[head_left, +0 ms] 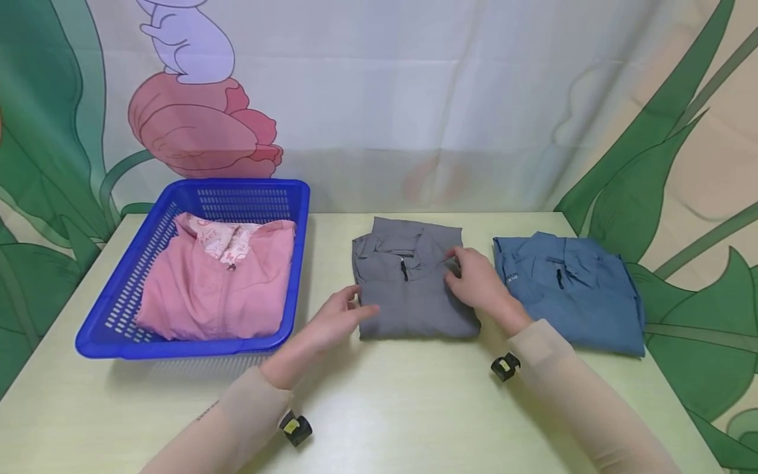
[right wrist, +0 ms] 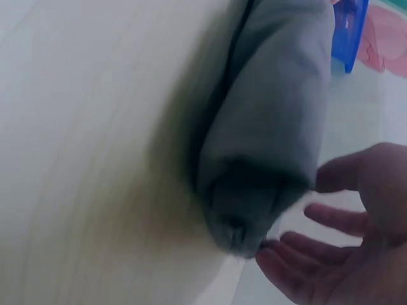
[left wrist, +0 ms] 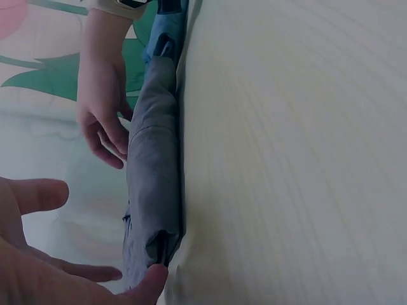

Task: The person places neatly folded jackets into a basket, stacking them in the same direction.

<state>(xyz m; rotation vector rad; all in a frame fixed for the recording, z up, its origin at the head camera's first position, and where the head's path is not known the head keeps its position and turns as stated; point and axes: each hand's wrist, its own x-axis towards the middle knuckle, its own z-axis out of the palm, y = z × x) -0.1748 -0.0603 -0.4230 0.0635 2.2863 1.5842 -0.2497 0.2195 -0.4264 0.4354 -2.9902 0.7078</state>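
A folded grey jacket with a black zip pull lies flat on the table, collar toward the back. Beside its left edge is my left hand, thumb spread from the fingers; in the left wrist view a fingertip meets the jacket's folded edge. My right hand is at the opposite edge, its fingertips on the upper right side of the cloth. The right wrist view shows the thumb apart from the loosely bent fingers, right by the jacket's end.
A blue plastic basket stands at the left, holding a folded pink jacket. To the right lies a folded blue jacket, close to the table's right edge. A printed curtain hangs behind the table.
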